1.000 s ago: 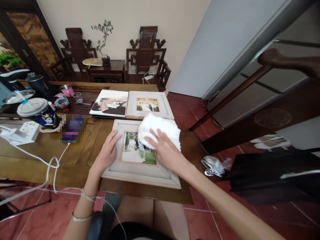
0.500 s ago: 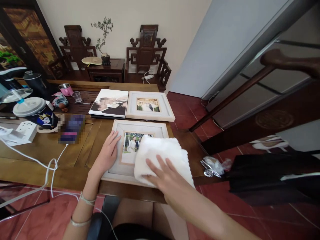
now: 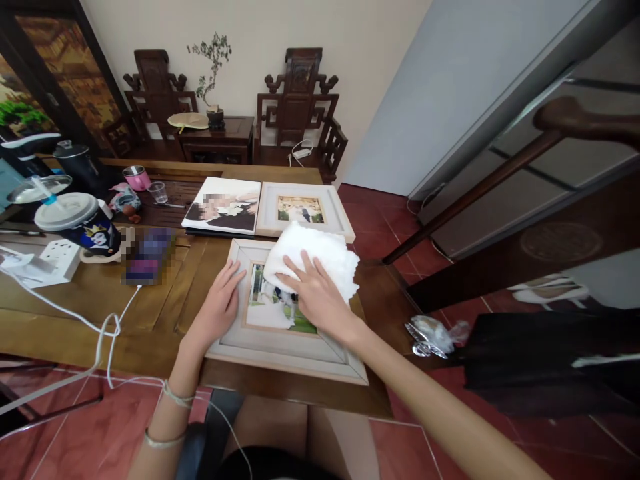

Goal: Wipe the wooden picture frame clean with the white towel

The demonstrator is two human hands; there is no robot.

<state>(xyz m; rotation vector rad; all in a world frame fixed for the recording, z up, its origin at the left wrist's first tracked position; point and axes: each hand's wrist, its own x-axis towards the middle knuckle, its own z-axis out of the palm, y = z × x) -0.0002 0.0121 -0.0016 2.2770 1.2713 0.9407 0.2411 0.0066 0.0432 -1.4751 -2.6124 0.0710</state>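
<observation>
Nearest, a picture frame [image 3: 280,347] lies flat at the table [image 3: 100,307] edge. The left hand [image 3: 217,308] rests on its left border, fingers together. The right hand [image 3: 313,293] presses a white cloth [image 3: 320,257] onto the glass, fingers spread. Beyond lie a second frame [image 3: 303,210], a photo album [image 3: 223,207] and a lidded cup [image 3: 80,223]. No legible writing.

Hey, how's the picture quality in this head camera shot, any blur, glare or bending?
Head view: soft, even daylight, no hard shadows or glare on the near photo frame. Wide-lens bending curves the table edge. Pixelated patches cover the album cover and the phone. The right hand on the white cloth looks sharp.
</observation>
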